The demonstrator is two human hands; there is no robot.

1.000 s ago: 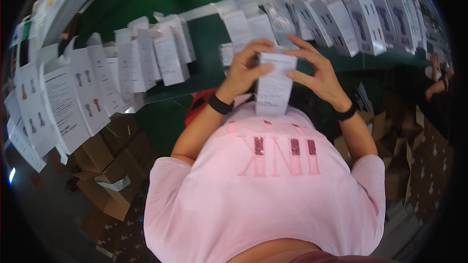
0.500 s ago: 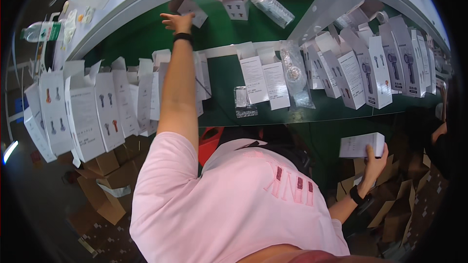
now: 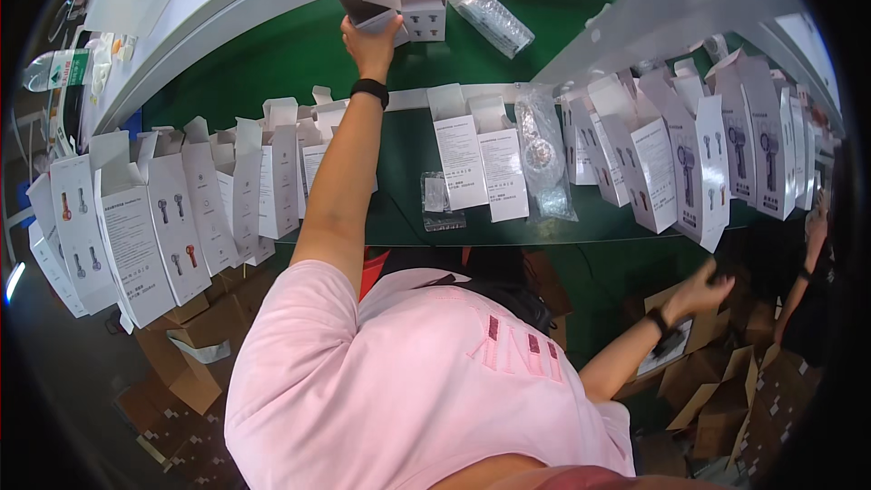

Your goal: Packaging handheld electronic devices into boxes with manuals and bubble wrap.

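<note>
At the back of the green table, my left hand [image 3: 370, 44] is closed around a white carton box [image 3: 377, 20] with open flaps. Another white box [image 3: 424, 18] with small printed pictures stands right beside it. My right hand [image 3: 699, 293] is past the table's front edge on the right, holding nothing, fingers apart. Below its wrist a white box [image 3: 667, 347], partly hidden by my arm, lies in a brown cardboard carton [image 3: 694, 345]. Two white boxes [image 3: 479, 159] with raised flaps lie at the table's middle, next to a bubble-wrapped item [image 3: 544, 154].
Rows of open white boxes stand at the left [image 3: 136, 236] and right [image 3: 676, 150]. A bubble-wrap roll [image 3: 490, 16] lies at the back. A small clear packet [image 3: 441, 200] is near the front edge. A white shelf post [image 3: 635, 27] rises on the right. Another person's arm [image 3: 807, 249] shows far right.
My left hand has moved slightly right and taken hold of the back box, now beside its neighbour. My right hand has let go of the white box, which now lies lower in the carton.
</note>
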